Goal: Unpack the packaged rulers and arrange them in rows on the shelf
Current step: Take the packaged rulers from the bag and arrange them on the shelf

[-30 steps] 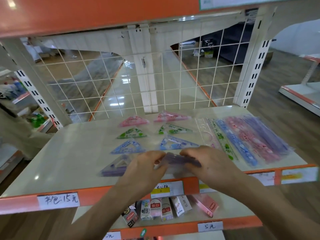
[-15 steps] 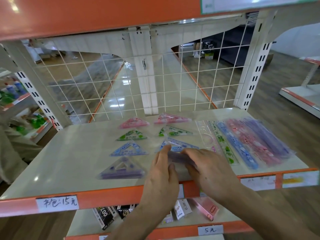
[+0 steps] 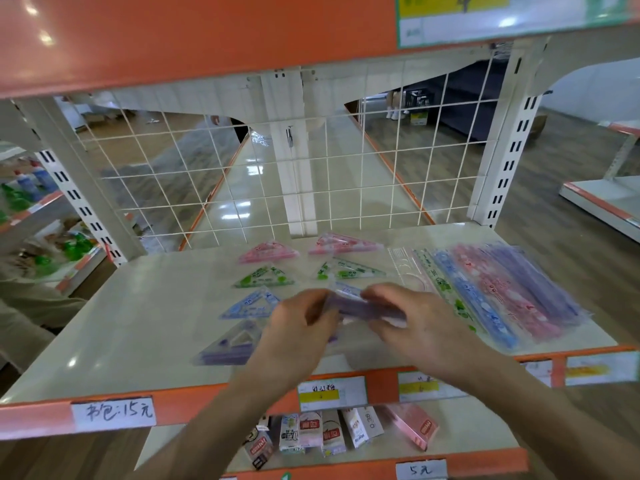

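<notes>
Now left hand [image 3: 298,327], flat a moment ago, pinches the purple triangle ruler [image 3: 363,308] again alongside right hand [image 3: 415,327]; likely going in front of blue triangle [image 3: 346,289], finishing that column.

A shop: metal shelf [image 3: 138,323] with handwritten price tag [image 3: 112,412], boxed goods [image 3: 311,434] below.
</notes>
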